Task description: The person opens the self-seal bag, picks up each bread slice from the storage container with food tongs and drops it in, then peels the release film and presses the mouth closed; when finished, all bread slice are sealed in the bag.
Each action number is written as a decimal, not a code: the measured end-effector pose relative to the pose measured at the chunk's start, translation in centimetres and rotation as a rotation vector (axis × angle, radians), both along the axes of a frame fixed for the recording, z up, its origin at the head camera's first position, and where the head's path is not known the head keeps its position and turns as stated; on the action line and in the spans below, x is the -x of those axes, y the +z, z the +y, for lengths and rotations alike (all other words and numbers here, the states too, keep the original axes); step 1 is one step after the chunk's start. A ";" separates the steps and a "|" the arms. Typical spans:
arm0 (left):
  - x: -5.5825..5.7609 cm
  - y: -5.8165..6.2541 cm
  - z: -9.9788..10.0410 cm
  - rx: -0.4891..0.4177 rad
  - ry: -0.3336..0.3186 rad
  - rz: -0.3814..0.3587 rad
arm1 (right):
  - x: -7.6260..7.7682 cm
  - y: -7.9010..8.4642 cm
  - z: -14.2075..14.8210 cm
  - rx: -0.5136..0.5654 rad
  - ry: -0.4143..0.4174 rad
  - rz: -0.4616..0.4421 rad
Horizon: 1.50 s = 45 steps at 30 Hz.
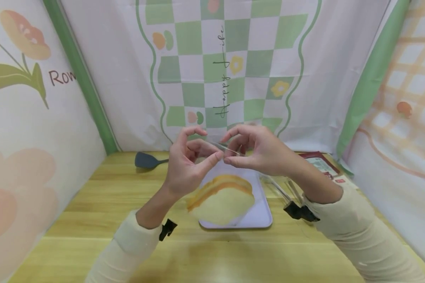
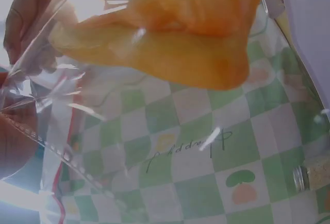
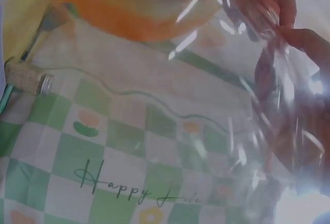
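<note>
Up in front of the curtain, both hands hold a clear plastic bag [image 2: 62,154] by its upper edge. My left hand [image 1: 193,163] pinches one side of that edge between thumb and fingers. On the other side, my right hand [image 1: 256,151] grips the film [image 3: 289,90], which is crumpled there. Inside the bag hangs a yellow-and-orange layered piece [image 1: 223,202] that looks like bread or a sandwich. Its rounded edge also fills the top of the left wrist view. Below the bag lies a pale lilac tray [image 1: 264,216], partly hidden behind it.
A dark spatula [image 1: 146,160] lies at the table's back left. To the right are metal tongs [image 1: 278,188] and a dark red packet [image 1: 320,162]. A small jar [image 2: 315,175] shows in both wrist views. A checked curtain [image 1: 226,67] closes off the back.
</note>
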State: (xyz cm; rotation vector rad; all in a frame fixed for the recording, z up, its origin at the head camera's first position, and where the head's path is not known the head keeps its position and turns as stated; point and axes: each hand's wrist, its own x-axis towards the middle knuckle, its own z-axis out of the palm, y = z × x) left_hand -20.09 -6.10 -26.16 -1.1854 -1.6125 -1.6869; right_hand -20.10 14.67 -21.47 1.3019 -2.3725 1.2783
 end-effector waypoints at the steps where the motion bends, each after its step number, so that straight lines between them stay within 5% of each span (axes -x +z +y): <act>1: 0.0 0.0 0.0 -0.007 0.001 0.004 | 0.0 0.0 0.1 -0.007 0.003 -0.001; 22: -0.5 -1.1 -0.9 -0.118 -0.052 0.058 | 0.4 -1.7 3.7 -0.100 -0.058 0.014; 45: -2.4 -0.7 -1.5 -0.289 -0.174 0.142 | 1.0 -2.7 8.7 -0.006 0.075 0.181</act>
